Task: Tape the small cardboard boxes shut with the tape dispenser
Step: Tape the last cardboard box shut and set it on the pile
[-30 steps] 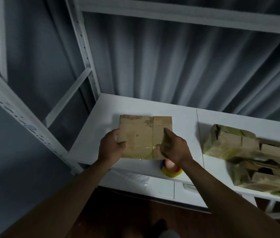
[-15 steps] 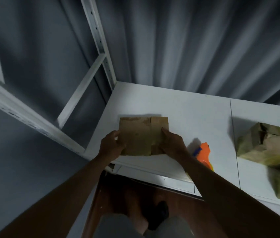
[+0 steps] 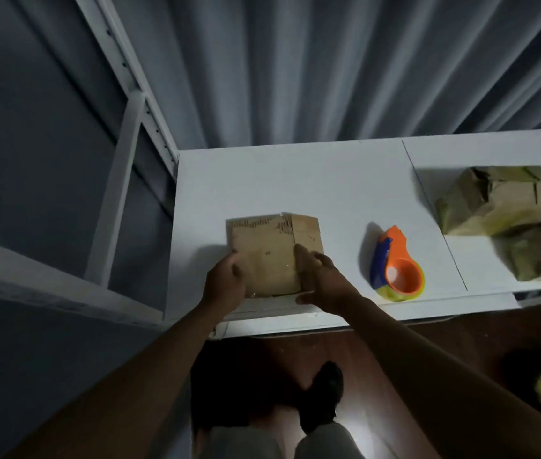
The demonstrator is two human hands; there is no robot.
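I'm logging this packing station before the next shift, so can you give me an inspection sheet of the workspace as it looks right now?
Surface: white shelf top, with a seam line towards the right.
Job's things: one small cardboard box near the front edge, glossy tape visible across its top; orange and blue tape dispenser lying to its right, apart from it, untouched.
Clutter: pile of cardboard boxes in plastic wrap at the right end.
Grippers: left hand grips the box's left edge; right hand holds its right side, fingers on top.
Cables: nothing seen.
Surroundings: grey curtain behind, white metal rack frame to the left, dark wooden floor below.
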